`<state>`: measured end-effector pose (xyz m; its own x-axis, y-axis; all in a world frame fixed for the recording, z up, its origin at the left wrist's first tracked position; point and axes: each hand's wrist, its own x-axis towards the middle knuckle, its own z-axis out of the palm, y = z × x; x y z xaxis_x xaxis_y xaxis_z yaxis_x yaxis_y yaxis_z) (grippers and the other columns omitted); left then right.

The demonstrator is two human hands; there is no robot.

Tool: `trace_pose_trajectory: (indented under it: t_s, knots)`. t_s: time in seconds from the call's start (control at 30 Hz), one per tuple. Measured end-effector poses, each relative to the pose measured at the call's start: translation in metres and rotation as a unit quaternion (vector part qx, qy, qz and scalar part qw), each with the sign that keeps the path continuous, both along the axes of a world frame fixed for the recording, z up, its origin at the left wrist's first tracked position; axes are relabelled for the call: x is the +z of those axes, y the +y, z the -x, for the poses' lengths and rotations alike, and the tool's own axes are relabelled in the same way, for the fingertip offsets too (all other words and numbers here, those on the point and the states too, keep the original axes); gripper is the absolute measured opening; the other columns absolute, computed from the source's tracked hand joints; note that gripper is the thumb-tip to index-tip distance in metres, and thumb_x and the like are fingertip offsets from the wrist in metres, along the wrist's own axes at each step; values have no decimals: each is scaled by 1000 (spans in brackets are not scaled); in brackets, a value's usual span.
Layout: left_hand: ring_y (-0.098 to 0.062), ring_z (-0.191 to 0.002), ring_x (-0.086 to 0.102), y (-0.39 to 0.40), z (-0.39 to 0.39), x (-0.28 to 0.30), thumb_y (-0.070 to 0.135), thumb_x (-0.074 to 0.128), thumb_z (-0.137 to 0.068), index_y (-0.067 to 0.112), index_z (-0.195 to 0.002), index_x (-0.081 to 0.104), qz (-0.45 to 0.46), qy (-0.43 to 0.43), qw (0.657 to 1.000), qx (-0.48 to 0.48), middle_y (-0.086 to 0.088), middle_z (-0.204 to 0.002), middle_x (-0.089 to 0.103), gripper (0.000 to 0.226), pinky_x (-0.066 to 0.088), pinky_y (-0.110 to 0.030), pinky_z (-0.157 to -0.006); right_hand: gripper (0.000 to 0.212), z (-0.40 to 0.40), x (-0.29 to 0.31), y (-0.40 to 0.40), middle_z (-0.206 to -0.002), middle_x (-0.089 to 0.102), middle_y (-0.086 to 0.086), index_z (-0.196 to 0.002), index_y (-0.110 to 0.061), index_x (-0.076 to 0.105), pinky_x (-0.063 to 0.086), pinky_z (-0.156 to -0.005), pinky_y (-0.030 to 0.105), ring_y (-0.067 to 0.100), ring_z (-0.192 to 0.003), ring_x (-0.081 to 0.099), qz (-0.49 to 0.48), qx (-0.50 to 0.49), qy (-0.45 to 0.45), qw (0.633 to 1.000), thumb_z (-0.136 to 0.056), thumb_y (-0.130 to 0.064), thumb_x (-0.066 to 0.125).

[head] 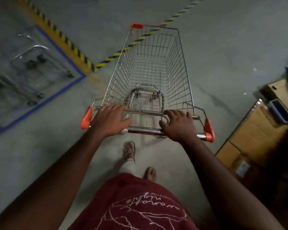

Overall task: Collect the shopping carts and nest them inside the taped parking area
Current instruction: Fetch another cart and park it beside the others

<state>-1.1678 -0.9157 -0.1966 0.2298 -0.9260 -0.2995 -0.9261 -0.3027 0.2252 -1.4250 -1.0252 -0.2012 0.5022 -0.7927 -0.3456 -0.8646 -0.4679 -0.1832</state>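
My left hand [110, 119] and right hand [178, 124] lie over the cart [148, 72] handle [145, 130], fingers curled on the bar, so the wire basket stretches straight ahead of my grip. The blue tape [56, 95] outlines the parking area at my left, where 2 blurred carts [23, 67] stand. Boxes [254, 130] sit right.

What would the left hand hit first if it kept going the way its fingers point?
The left hand rests on the cart's handle, its fingers pointing forward over the basket's rear rim. Going straight on, it would likely first meet the wire flap just ahead, though depth is unclear.
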Motion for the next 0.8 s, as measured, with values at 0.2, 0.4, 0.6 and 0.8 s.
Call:
trace_pose_trajectory:
  t_s: [0.2,0.4,0.6,0.8]
  knots:
    - [-20,-136,49,124,-5,9,66,37,-80,27,-140,54,6,16,992,128,2,-147,56,74,25,-39,-119,73,-35,0,75,-157,50,0,-152,-28,46,24,-123,57,27,-147,42,3,120,-6,993,-91,-66,29]
    - [-20,-122,61,243,-14,8,61,42,-82,27,-129,65,37,-10,970,238,4,-134,67,63,33,-38,-113,72,-79,2,155,-159,48,2,-154,-27,45,21,-125,58,27,-150,39,2,214,-14,977,-96,-67,28]
    - [-21,-117,63,355,-34,13,53,53,-84,27,-128,67,48,-24,944,324,4,-132,68,53,41,-37,-104,71,-137,2,242,-157,52,-1,-150,-29,49,23,-124,56,23,-147,43,-2,287,-21,958,-95,-68,28]
    - [-22,-116,63,469,-66,14,51,59,-87,27,-128,67,75,-23,916,393,3,-130,68,48,40,-36,-104,60,-202,3,338,-146,62,-2,-141,-29,58,31,-121,54,24,-138,53,9,334,-38,942,-93,-62,42]
